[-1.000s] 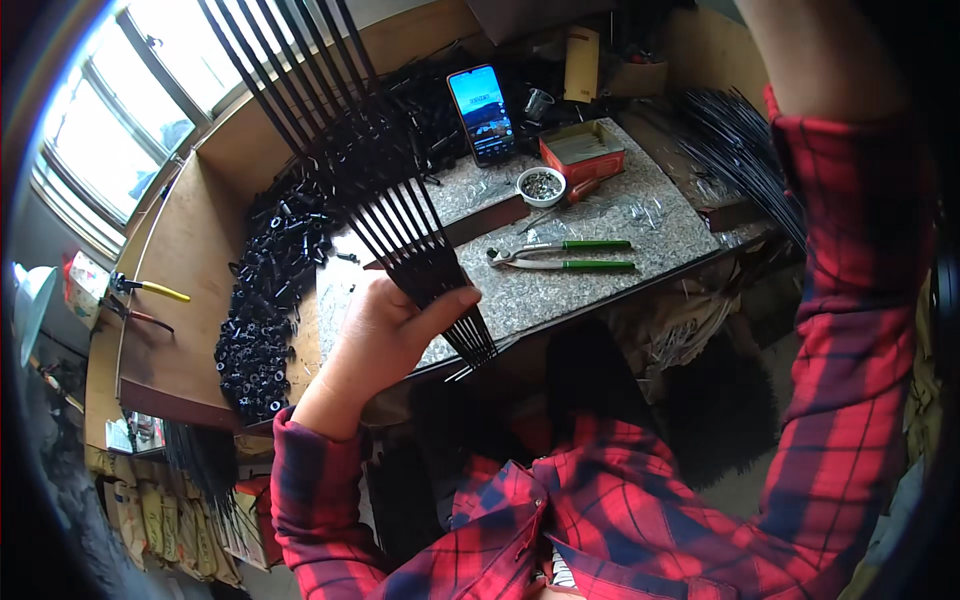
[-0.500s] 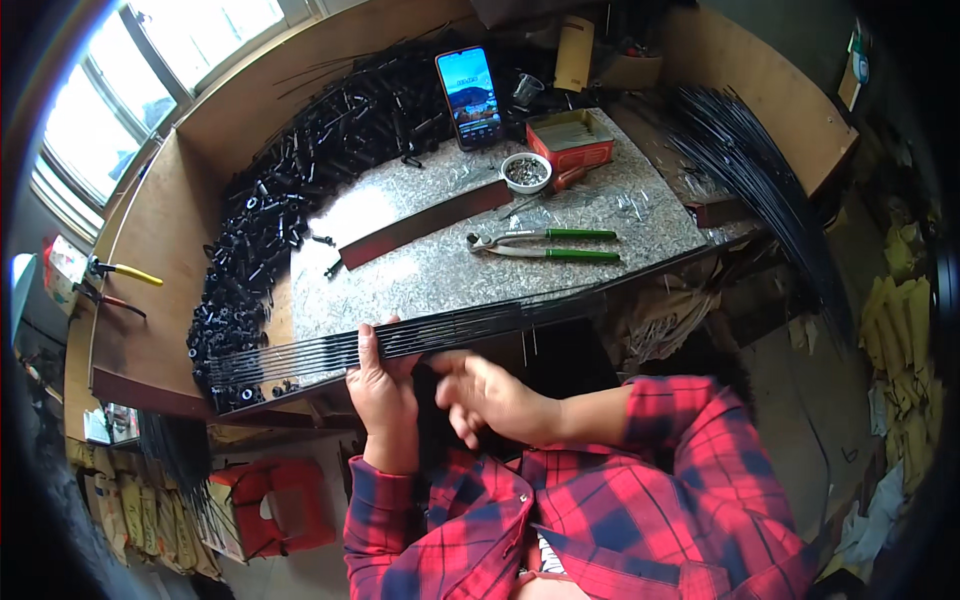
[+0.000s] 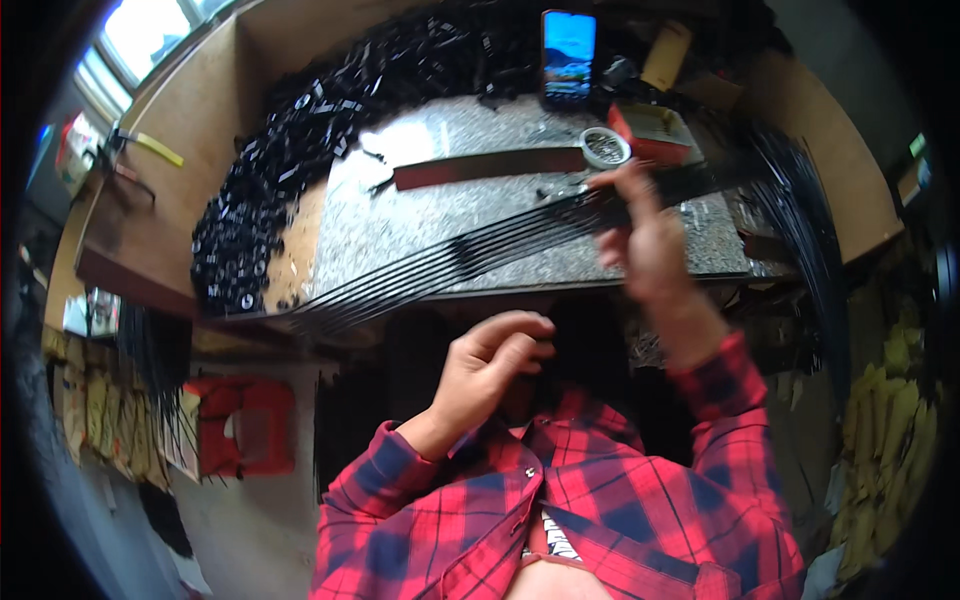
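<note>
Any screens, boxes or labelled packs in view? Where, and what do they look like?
Phone: propped upright at the bench's far edge, lit rectangular screen in blue and orange.
Red box: flat, right of the small round tin, beyond the right hand.
Yellow packets: stacked at far right, below bench level.

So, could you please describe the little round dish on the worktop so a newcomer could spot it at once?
Start at the grey speckled stone slab on the wooden bench. Near its far right corner, beside the red box, sits a small white-rimmed round dish of tiny metal bits, the only round thing there.
</note>
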Demonstrator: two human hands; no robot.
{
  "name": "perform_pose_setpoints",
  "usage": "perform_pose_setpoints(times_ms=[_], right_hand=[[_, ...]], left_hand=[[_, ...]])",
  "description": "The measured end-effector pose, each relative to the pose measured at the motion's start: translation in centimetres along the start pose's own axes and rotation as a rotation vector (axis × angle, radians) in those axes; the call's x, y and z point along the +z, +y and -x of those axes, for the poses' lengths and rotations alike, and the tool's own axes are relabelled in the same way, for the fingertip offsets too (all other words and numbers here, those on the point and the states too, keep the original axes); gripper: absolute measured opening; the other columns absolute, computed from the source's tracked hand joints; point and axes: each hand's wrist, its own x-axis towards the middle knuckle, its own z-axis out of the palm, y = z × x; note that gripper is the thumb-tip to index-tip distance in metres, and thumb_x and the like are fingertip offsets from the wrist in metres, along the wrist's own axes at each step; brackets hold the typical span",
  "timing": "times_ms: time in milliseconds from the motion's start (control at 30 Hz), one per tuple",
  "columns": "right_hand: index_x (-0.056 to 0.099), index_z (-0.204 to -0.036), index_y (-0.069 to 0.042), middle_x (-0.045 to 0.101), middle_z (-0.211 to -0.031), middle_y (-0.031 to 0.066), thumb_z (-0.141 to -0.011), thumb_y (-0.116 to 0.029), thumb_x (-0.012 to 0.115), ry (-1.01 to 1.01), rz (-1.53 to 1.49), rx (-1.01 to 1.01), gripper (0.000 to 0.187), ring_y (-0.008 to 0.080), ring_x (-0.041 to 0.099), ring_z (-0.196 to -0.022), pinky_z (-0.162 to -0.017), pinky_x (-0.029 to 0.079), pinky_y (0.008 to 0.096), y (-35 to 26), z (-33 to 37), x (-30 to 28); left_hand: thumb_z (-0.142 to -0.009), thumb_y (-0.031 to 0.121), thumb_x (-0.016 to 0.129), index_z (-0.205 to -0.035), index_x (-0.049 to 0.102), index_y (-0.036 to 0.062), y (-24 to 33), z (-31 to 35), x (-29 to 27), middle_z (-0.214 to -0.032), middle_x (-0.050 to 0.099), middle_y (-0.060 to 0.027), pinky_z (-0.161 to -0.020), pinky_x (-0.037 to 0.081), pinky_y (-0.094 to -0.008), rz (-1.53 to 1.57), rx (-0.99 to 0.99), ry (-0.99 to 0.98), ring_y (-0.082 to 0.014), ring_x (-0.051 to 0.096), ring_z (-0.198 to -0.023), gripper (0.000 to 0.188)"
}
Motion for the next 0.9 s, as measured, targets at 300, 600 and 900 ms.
perform_pose_setpoints(times_ms=[300, 600, 900], right_hand=[[0.064, -0.093, -0.001, 0.057, -0.064, 0.0025, -0.097, -0.041, 0.047, -0.329, 0.359, -0.349, 0.043, 0.003, 0.044, -0.038, -0.032, 0.031, 0.0172, -9.3, -3.7, -3.5], [0.068, -0.084, -0.003, 0.06, -0.076, 0.0008, -0.092, -0.015, 0.057, -0.654, 0.76, -0.203, 0.018, 0.0066, 0.053, -0.051, -0.041, 0.04, 0.02, -5.9, -2.1, 0.9], [0.061, -0.086, -0.002, 0.059, -0.077, 0.0125, -0.09, -0.024, 0.061, -1.192, 0.701, -0.385, 0.023, 0.0273, 0.06, -0.072, -0.066, 0.046, 0.0364, 4.3, -1.3, 2.0]], left_hand=[[-0.083, 0.01, 0.066, -0.086, 0.068, -0.0002, -4.1, 4.0, -4.4, -0.077, 0.068, -0.0133, -0.059, 0.051, -0.0283, -0.761, 0.137, -0.003, -0.0206, 0.067, -0.066, 0.01], [-0.082, 0.01, 0.068, -0.081, 0.065, 0.0021, -4.5, 2.6, -7.3, -0.074, 0.065, -0.0132, -0.059, 0.05, -0.0325, -1.014, 0.288, 0.17, -0.0277, 0.066, -0.067, 0.008], [-0.082, 0.007, 0.067, -0.081, 0.064, 0.001, 0.0, 0.9, -4.9, -0.073, 0.065, -0.013, -0.057, 0.05, -0.032, -1.004, 0.406, 0.099, -0.0274, 0.065, -0.064, 0.006]])
